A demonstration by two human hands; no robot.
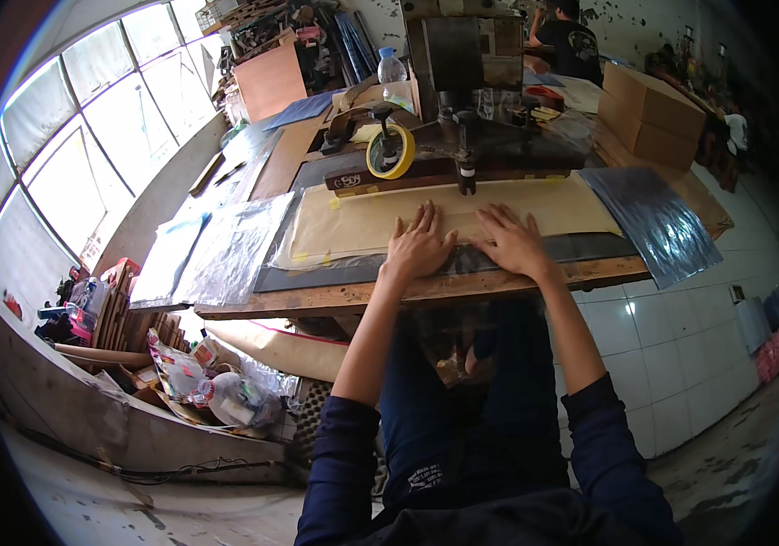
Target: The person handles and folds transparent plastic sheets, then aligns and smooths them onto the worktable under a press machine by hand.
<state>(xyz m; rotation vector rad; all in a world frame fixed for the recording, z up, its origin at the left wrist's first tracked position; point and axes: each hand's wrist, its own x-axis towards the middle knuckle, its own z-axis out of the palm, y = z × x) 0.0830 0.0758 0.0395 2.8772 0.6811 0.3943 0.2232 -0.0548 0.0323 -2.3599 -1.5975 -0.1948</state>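
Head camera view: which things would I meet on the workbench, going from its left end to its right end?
Clear plastic sheets → left hand, flat on the tan sheet → right hand, flat beside it → dark shiny film hanging over the right end. The yellow tape roll sits farther back, above the left hand.

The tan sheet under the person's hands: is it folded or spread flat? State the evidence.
Spread flat: the tan sheet lies across the workbench, with the left hand and right hand pressing palm-down at its near edge.

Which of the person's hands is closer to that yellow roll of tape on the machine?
Left. The left hand lies flat on the tan sheet just below the yellow tape roll; the right hand rests farther off to the right.
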